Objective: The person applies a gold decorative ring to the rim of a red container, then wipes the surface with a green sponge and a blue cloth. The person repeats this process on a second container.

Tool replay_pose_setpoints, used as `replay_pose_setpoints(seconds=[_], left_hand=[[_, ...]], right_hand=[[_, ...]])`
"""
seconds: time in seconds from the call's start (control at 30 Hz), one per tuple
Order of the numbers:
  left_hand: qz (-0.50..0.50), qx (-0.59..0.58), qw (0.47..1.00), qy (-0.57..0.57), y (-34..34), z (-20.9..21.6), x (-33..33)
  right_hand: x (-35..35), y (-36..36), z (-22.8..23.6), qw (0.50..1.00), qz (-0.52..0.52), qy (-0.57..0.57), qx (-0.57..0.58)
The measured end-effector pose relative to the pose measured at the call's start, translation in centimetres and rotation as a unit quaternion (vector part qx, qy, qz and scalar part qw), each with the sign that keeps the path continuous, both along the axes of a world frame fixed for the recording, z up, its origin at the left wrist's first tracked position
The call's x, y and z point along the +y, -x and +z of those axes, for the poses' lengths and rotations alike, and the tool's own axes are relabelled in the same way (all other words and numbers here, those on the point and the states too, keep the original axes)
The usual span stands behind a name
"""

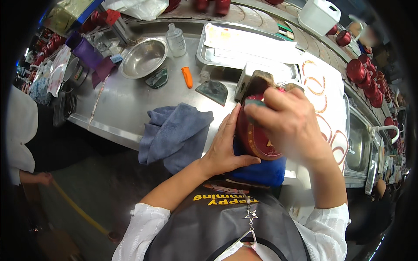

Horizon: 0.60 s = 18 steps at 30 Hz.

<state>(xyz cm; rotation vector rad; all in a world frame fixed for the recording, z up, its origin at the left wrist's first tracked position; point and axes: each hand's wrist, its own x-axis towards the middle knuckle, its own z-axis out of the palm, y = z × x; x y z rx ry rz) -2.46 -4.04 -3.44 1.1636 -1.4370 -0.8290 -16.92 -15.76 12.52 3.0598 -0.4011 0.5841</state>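
Near the counter (122,106)'s front edge, we brace the red vessel (257,137), left hand (221,151) fingers together, thumb apart; right hand (287,116) fingers clamp 1 green tool (255,103) (partly hidden). Uneven pressure could skid the vessel.

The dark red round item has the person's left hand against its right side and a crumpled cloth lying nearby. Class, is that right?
One error: the head view shows the person's left hand against the left side of the dark red round item. The crumpled cloth does lie nearby.
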Motion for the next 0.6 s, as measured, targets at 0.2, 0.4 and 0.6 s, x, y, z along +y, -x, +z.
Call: replay_pose_setpoints(seconds=[0.2, 0.4, 0.6], left_hand=[[0.033, -0.03, 0.998, 0.051, 0.1, -0.6, -0.5], [0.028, -0.057, 0.996, 0.057, -0.3, -0.2, -0.5], [0.023, -0.102, 0.994, -0.009, -1.2, 0.1, 0.1]], right_hand=[[4.9, 1.5, -1.3, 0.998, 0.045, -0.002, 0.044], [6.1, 4.8, -2.6, 0.998, 0.042, -0.051, 0.007], [6.9, 6.8, -4.3, 0.995, 0.01, -0.033, -0.092]])
